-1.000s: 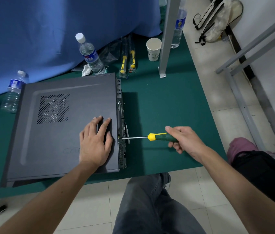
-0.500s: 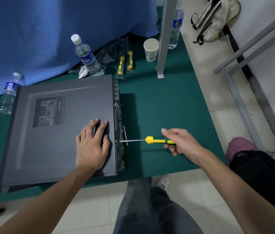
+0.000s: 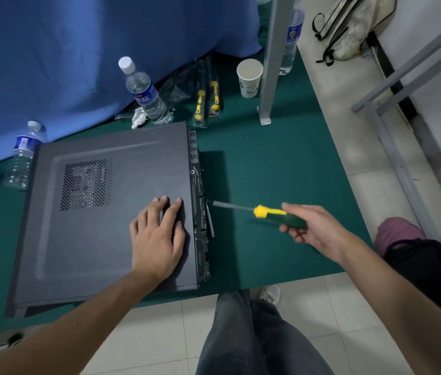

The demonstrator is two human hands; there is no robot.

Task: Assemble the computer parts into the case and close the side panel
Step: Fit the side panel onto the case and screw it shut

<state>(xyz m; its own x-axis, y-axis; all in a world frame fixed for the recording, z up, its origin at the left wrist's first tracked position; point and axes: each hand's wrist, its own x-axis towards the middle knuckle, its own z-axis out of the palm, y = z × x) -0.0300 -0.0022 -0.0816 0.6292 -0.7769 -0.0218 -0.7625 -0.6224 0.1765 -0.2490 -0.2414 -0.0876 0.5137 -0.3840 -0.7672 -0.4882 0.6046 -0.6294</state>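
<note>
Lying on its side on the green mat point(image 3: 281, 163), the case point(image 3: 105, 212) has its panel on, left hand point(image 3: 157, 236) pressing flat near the rear edge, right hand point(image 3: 314, 226) gripping a screwdriver point(image 3: 262, 212), tip just beside the case's back.

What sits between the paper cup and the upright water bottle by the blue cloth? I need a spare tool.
In the head view, two bagged yellow-handled tools lie on the green mat between the paper cup and the water bottle.
</note>
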